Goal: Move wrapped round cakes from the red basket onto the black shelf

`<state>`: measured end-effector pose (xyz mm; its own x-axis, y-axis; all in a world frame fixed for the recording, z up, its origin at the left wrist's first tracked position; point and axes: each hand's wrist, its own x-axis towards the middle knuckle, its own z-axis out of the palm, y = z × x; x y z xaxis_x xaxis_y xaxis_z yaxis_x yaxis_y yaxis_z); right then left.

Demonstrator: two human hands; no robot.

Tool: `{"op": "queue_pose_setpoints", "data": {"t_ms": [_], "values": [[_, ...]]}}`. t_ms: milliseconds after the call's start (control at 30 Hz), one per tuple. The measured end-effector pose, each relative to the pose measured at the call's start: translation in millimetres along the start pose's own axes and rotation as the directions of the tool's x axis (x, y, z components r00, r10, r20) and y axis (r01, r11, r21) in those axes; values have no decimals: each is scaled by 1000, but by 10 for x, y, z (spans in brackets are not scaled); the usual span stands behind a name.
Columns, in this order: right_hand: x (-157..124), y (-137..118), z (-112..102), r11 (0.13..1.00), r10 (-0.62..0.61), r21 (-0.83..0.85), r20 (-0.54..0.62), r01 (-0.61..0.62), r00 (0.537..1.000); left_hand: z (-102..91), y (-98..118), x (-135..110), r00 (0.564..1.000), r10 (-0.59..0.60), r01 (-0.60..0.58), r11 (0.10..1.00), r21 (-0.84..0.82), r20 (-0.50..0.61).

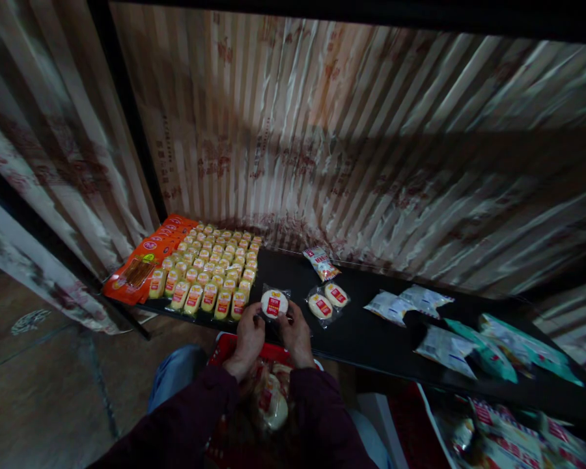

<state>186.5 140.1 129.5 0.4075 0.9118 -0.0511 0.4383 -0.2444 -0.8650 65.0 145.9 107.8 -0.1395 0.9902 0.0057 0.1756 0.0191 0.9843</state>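
A round white cake in clear plastic wrap with a red label (274, 304) is held upright at the front edge of the black shelf (354, 326). My left hand (251, 335) pinches its lower left edge, and my right hand (295, 332) grips the lower right. Just right of it, two more wrapped round cakes (328, 300) lie side by side. To the left stand several rows of small yellow wrapped cakes (209, 267). Below my hands, a red box (224, 345) sits between my knees with wrapped round cakes (273, 404) inside.
Orange snack packets (139, 260) lie at the shelf's left end. A small red-and-white packet (321, 263) lies near the back. Silver-white bags (388, 306) and green bags (532, 348) are on the right. Under the shelf, another box (410, 417) holds packets. A metal post (131, 117) rises at left.
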Motion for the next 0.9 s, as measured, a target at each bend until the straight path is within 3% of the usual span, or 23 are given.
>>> {"op": "queue_pose_setpoints", "data": {"t_ms": [200,600,900], "values": [[171,-20,17,999,35,2,47,-35,998,66,17,132,998,54,-50,994,97,-37],[547,120,117,997,63,39,58,-65,996,179,165,329,999,-40,37,986,163,16],[692,57,146,982,72,-179,28,-66,997,292,201,494,994,-101,92,975,203,35]]}}
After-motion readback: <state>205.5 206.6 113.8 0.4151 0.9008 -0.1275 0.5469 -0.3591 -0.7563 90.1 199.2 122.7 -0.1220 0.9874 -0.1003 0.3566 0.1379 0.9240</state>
